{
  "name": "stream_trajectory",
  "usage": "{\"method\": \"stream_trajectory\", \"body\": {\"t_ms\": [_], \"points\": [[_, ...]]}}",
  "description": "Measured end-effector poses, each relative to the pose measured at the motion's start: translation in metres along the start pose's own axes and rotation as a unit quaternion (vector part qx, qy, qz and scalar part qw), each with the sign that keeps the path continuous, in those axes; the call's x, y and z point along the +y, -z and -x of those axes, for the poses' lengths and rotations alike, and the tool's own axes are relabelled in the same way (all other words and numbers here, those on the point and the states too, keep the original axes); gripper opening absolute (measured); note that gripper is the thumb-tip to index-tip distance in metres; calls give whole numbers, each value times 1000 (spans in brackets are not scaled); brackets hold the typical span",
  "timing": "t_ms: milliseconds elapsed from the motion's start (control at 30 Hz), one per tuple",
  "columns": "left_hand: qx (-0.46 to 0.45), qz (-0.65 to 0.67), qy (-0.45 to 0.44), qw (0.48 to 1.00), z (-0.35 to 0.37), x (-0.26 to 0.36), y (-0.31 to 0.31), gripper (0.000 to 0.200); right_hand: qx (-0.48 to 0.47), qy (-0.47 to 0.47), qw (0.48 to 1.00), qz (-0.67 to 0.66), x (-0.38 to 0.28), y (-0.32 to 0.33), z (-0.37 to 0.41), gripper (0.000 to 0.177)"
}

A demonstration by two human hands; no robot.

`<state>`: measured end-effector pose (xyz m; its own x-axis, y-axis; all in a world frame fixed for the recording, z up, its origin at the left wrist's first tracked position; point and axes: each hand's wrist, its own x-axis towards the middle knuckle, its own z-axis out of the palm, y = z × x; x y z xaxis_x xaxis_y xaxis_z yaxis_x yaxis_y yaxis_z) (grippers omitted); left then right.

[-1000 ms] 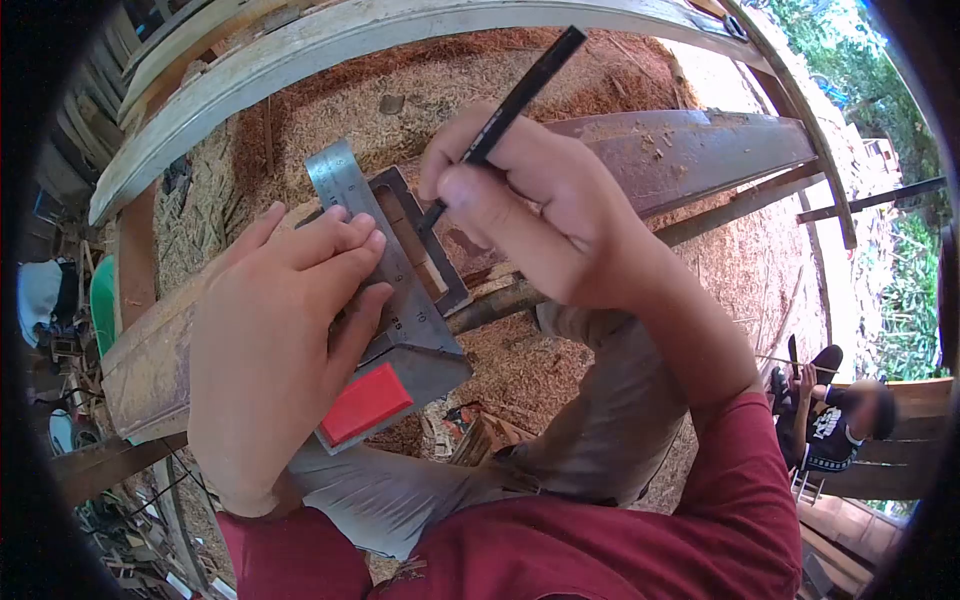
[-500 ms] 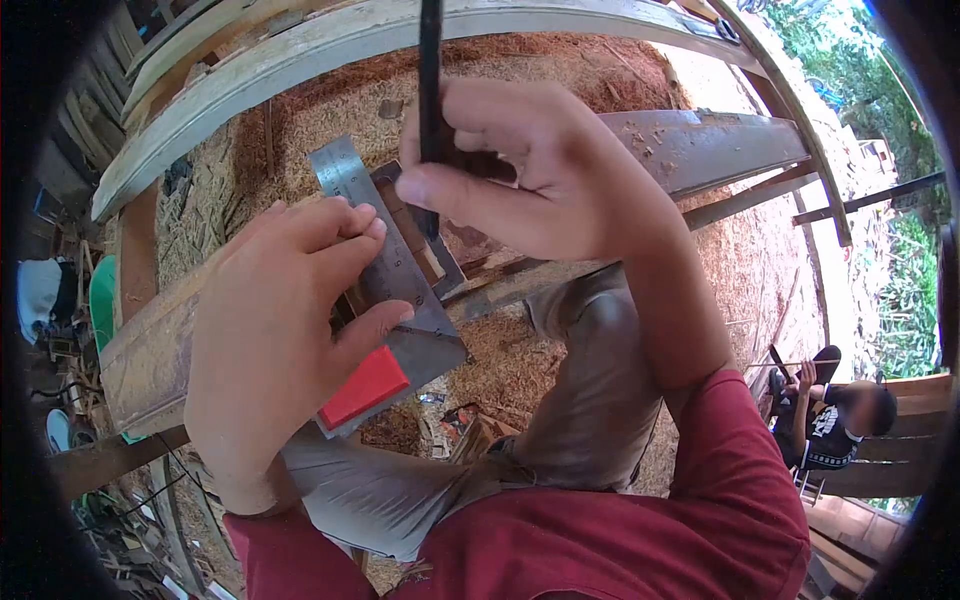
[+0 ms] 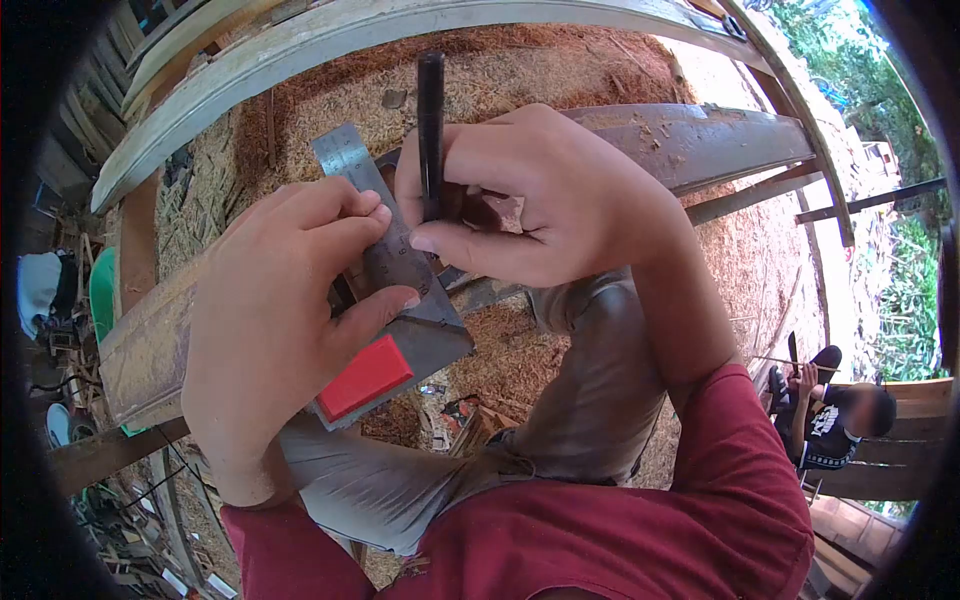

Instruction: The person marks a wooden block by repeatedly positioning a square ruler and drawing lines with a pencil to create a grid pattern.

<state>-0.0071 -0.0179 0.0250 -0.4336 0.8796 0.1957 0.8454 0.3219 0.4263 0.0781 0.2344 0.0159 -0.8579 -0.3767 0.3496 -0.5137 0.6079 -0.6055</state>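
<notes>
My left hand point(image 3: 275, 290) presses on a try square with a steel rule blade point(image 3: 345, 150) and a red block point(image 3: 368, 378) near its lower end. The fingers of that hand are curled over the blade, and the thumb lies along its marked face. Between the thumb and fingers of my right hand point(image 3: 530, 200) a black pen point(image 3: 431, 120) stands nearly upright, beside the blade's right edge. Its tip is hidden behind my fingers. Beneath the square is a long wooden plank point(image 3: 150, 360), mostly covered by my hands.
Wood shavings point(image 3: 500, 90) cover the ground. A pale beam point(image 3: 300, 60) crosses the far side, and a dark plank point(image 3: 720, 145) runs out to the right. My legs point(image 3: 590, 380) are close below the work. Another person point(image 3: 835, 420) sits at the far right.
My right hand has lowered the pen and brought it closer to the blade's edge. The left hand and square have barely shifted.
</notes>
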Motion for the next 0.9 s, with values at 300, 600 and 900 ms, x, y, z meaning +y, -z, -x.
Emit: {"method": "stream_trajectory", "body": {"t_ms": [300, 600, 900], "points": [[-11, 11, 0, 1000, -3, -1, 1, 45, -16, 12, 1000, 3, 1, -1, 3, 14], [-14, 21, 12, 1000, -4, 1, 1, 44, -18, 24, 1000, 6, 1, -5, 3, 14], [-28, 21, 17, 999, -5, 1, 3, 46, -26, -12, 999, -30, -5, -5, -1, 23]]}}
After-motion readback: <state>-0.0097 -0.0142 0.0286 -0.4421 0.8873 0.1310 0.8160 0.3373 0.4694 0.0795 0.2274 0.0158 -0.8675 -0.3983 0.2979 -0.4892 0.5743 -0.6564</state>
